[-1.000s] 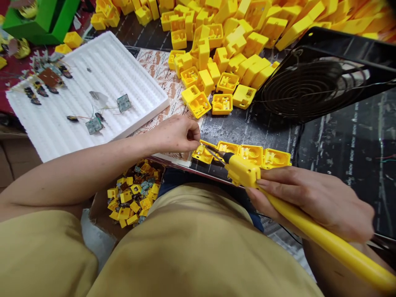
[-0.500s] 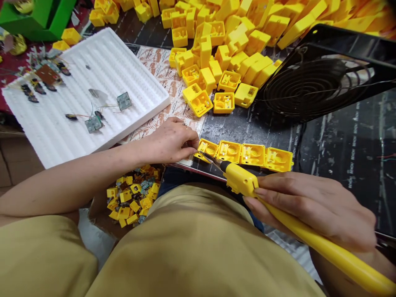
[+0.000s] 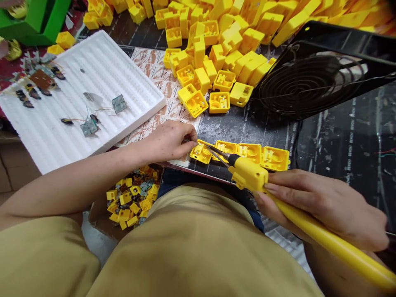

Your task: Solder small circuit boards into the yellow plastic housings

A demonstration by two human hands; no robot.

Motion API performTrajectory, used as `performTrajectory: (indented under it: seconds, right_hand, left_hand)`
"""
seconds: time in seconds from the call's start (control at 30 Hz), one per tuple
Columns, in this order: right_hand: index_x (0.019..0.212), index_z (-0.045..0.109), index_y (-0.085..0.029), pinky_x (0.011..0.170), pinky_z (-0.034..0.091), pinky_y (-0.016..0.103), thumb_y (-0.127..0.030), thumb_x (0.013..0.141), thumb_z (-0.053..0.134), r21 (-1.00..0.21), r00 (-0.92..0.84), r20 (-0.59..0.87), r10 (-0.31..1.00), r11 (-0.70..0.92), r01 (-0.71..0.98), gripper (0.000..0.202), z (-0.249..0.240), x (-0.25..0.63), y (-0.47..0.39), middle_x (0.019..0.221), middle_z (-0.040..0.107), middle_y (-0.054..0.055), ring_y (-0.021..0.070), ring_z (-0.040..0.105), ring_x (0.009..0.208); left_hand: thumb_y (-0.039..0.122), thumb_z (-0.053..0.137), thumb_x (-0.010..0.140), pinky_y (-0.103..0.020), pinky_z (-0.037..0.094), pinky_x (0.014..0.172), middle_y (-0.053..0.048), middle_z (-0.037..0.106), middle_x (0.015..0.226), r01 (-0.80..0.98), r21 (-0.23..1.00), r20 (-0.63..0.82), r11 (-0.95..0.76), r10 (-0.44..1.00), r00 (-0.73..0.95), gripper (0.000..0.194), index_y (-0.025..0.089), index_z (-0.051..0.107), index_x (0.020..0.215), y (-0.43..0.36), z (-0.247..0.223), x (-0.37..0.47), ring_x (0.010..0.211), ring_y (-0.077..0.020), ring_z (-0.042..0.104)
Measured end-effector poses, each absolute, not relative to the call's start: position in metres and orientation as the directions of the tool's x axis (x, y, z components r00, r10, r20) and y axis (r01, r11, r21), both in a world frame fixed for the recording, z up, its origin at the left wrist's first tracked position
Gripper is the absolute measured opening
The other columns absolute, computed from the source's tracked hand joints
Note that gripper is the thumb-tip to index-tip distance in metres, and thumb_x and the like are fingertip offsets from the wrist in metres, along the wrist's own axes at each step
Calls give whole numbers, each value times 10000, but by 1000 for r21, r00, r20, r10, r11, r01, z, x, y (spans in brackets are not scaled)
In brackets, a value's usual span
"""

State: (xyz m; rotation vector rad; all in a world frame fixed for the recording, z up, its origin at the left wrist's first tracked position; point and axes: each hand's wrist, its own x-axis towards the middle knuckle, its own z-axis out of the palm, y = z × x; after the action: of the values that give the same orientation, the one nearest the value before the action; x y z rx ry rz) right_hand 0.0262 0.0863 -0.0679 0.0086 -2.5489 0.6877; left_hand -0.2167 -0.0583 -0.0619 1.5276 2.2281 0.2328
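Observation:
My right hand (image 3: 321, 206) grips the long yellow handle of a soldering iron (image 3: 250, 173). Its metal tip points left, over the row of open yellow plastic cases, close to the leftmost case (image 3: 200, 153). My left hand (image 3: 173, 140) is at that case's left side, thumb and forefinger pinched together; what lies between them is too small to make out. Beside it in the row are a second case (image 3: 225, 149), partly behind the iron's tip, a third (image 3: 249, 153) and the rightmost case (image 3: 275, 159). Small metal contacts show inside.
A heap of yellow cases (image 3: 213, 49) covers the back of the bench. A black fan (image 3: 306, 82) stands at the right. Circuit boards with wires lie on a white foam board (image 3: 123, 119) at left. Below the bench edge, a box holds mixed yellow parts (image 3: 133, 198).
The soldering iron has drawn back to the right, its tip away from the leftmost case's left side. My left hand stays pinched beside that case. The whole view has shifted slightly.

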Motion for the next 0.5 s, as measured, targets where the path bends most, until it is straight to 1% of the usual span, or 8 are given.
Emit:
performTrajectory:
  seconds: [0.1, 0.23, 0.3, 0.37, 0.5]
  right_hand:
    - [807, 609, -180, 685, 576, 214, -278, 944, 576, -475, -879, 462, 118, 870, -133, 172, -68, 22, 84, 777, 666, 32, 106, 663, 716]
    - [876, 602, -181, 714, 587, 228, -198, 890, 642, -461, -869, 487, 87, 871, -171, 46, -67, 18, 83, 820, 679, 24, 115, 671, 743]
    - [880, 589, -180, 714, 580, 218, -168, 880, 648, -446, -875, 482, 52, 874, -194, 60, -66, 19, 84, 822, 676, 17, 106, 667, 743]
    - [862, 583, -180, 701, 565, 207, -194, 906, 621, -430, -877, 479, 33, 880, -201, 60, -65, 22, 87, 799, 665, 15, 94, 657, 735]
    - [906, 594, -175, 676, 540, 209, -262, 942, 583, -421, -872, 484, 76, 894, -155, 94, -65, 27, 92, 819, 660, 38, 92, 648, 746]
  left_hand:
    - [244, 574, 823, -231, 398, 676, -12, 670, 752, 841, 366, -258, 398, 912, -319, 160, 145, 692, 867, -57, -62, -216, 696, -121, 587]
    - [243, 584, 812, -235, 407, 688, -6, 661, 726, 844, 356, -265, 400, 910, -319, 151, 151, 695, 857, -57, -62, -216, 678, -120, 579]
    - [241, 581, 808, -234, 409, 685, -1, 652, 700, 844, 358, -265, 400, 910, -319, 149, 154, 696, 843, -56, -62, -216, 654, -115, 570]
    - [244, 579, 805, -236, 411, 688, -1, 649, 691, 844, 352, -267, 404, 908, -323, 151, 157, 699, 836, -55, -62, -216, 652, -117, 571]
    - [236, 580, 804, -244, 409, 702, -7, 664, 717, 847, 334, -295, 415, 899, -324, 150, 161, 704, 841, -53, -60, -216, 692, -132, 590]
